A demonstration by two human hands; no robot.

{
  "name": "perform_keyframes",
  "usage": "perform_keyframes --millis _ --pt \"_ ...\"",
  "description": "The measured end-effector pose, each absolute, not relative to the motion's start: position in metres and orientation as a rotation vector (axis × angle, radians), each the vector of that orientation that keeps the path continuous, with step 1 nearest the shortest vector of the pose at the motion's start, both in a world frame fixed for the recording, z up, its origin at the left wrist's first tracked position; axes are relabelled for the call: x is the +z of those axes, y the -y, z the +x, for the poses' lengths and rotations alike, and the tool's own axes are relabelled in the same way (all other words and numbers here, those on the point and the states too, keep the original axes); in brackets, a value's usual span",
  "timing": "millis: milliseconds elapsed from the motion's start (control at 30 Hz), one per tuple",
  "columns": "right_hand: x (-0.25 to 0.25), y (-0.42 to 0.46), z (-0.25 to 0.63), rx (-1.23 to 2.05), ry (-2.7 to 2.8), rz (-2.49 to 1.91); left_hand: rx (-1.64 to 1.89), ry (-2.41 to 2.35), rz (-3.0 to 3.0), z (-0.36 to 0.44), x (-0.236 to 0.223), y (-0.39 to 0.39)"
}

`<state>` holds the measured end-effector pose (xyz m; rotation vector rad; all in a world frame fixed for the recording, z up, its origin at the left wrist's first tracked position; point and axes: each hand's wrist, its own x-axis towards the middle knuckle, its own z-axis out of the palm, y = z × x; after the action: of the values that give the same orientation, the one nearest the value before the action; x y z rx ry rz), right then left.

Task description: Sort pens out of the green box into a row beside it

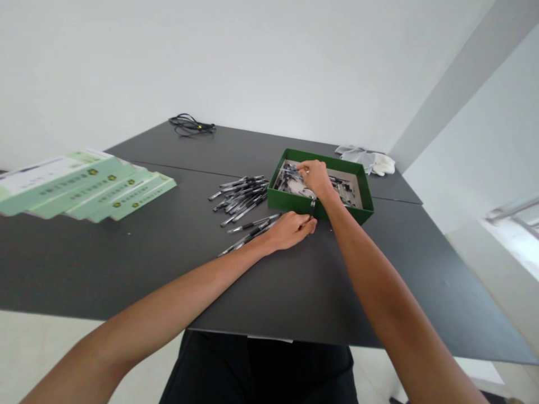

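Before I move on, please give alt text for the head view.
A person's right hand reaches into a green box of small pieces while the left hand, at the box's near side, holds a pen-like piece. Loose pens lie left of the box; green-and-white booklets sit farther left on the dark table.

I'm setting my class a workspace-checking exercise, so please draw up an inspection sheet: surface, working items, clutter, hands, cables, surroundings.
Surface: dark grey table.
Working items: loose pens left of an open green box; small parts mixed inside it.
Clutter: stepped green-and-white printed stack at left; white gloves behind the box, at right.
Hands: left hand in front of the box, closed on what looks like a pen; right hand inside the box, its grip unclear.
Cables: black cable, loosely coiled, far left of the table.
Surroundings: white wall behind; pale floor.
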<state>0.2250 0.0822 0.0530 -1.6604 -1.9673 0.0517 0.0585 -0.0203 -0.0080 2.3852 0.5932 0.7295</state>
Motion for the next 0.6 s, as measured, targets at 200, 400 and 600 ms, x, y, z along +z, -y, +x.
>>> perform_keyframes --millis 200,400,600 --pt "0.055 -0.077 0.236 0.119 1.751 -1.570 0.720 -0.630 2.389 0.058 -0.006 0.022" --pt "0.060 -0.055 0.251 0.232 1.703 -1.375 0.741 -0.653 2.389 0.058 -0.006 0.022" --pt "0.093 -0.025 0.277 0.213 1.921 -1.244 0.782 -0.716 2.405 0.059 -0.005 0.023"
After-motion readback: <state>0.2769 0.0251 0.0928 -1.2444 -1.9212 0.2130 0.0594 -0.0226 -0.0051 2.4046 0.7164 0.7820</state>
